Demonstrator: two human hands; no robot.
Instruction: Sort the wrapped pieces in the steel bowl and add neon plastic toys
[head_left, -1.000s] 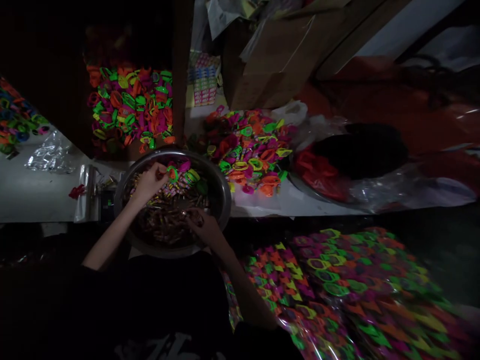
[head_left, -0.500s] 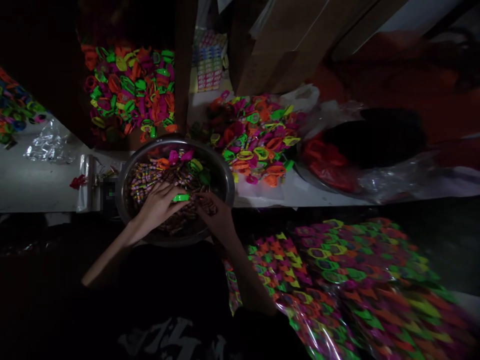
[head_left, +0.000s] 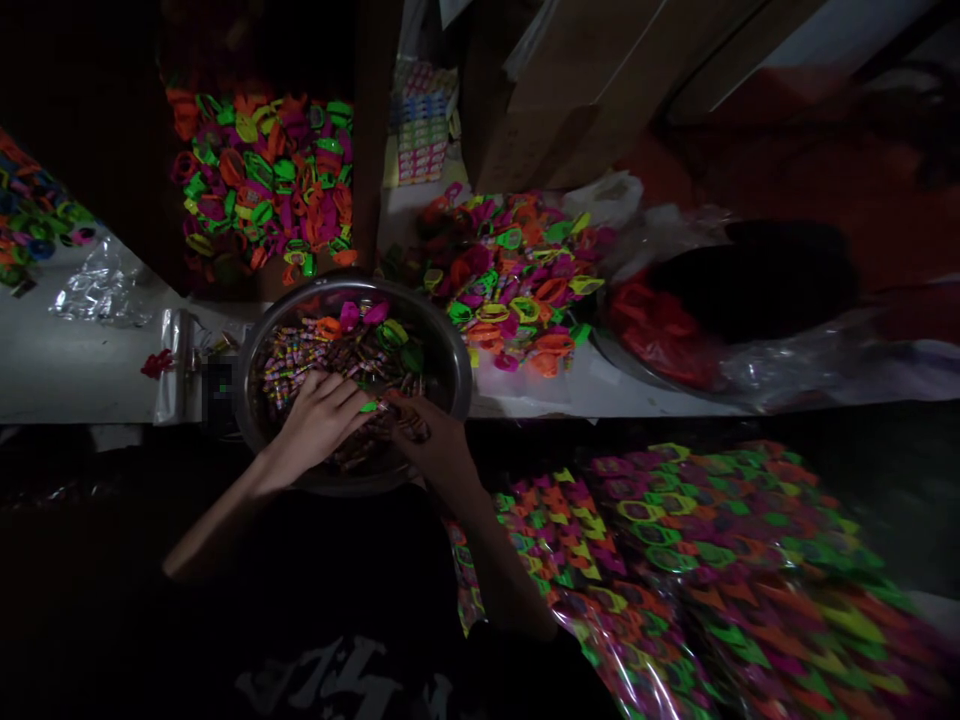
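From my end, on the head camera: both hands are over the metal bowl (head_left: 463,368), nearly meeting above its middle. Left hand (head_left: 324,415) has a narrow grip on a green toy watch (head_left: 368,407) — only a bit of it shows past the fingertips. Right hand (head_left: 436,437) is curled in a loose grip with wrapped sticks (head_left: 412,428) in the palm, fingertips right by the watch; I can't tell if they touch it. Bowl holds more sticks (head_left: 289,362), plus pink pieces (head_left: 349,317), an orange piece (head_left: 328,327) and a green-yellow piece (head_left: 391,333) near the far rim. Bowl sits at the near edge of the pale surface (head_left: 82,370). Just right of it, a loose toy pile (head_left: 517,285); behind, a brown box (head_left: 367,190) with more toys (head_left: 262,190). Left of the bowl, a clear plastic roll (head_left: 172,370). Lower right, below the surface — bagged toys (head_left: 675,560) in rows. Light's poor, fine detail is lost.
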